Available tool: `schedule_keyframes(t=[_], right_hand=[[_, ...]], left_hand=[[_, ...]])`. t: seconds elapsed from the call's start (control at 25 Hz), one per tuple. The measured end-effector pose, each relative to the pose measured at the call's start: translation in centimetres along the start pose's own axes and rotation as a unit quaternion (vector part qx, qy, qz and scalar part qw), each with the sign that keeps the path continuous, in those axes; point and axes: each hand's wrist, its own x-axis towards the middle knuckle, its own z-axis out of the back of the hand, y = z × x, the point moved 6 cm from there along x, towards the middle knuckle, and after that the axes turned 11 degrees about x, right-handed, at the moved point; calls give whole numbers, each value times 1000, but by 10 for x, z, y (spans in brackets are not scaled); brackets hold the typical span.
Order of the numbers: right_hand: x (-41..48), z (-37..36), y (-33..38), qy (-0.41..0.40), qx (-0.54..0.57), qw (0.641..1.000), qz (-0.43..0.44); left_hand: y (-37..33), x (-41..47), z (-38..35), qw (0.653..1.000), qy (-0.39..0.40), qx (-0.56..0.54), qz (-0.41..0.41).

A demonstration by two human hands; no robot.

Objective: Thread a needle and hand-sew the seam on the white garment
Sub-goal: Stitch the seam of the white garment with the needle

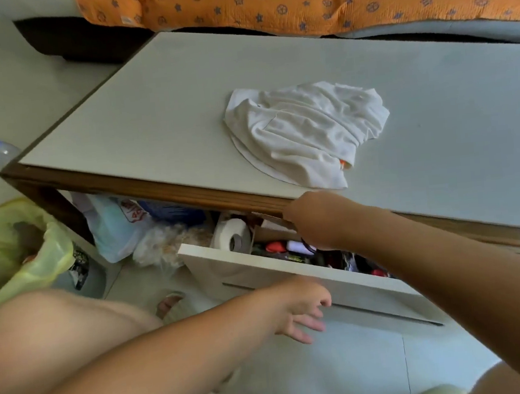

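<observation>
I see white garment (306, 133) crumpled just beyond right hand (314, 220), long axis left-right; can't tell that hand's grip inside drawer (213, 251), left hand (297, 310) fingers slack.

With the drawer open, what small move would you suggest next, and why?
Probably lift the white spool out with the right hand, which reaches into the drawer beside it; the white garment lies on the table with no thread out.

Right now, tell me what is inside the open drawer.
The drawer holds a roll of white paper, something red, a white spool-like item and dark clutter. The right hand and the tabletop cover the rest.
</observation>
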Motion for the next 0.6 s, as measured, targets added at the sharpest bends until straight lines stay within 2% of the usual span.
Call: schedule_keyframes(t=[0.2,0.28,0.44,0.6], right_hand=[[28,-58,7,158,-44,986,-38],[35,-79,-4,192,-35,980,-35],[33,-87,-17,158,-2,987,-36],[0,-46,-22,93,50,992,-68]], left_hand=[[16,-2,4,989,59,133,-18],[20,-2,4,980,80,182,-26],[23,3,3,973,89,208,-40],[15,12,8,980,57,180,-60]])
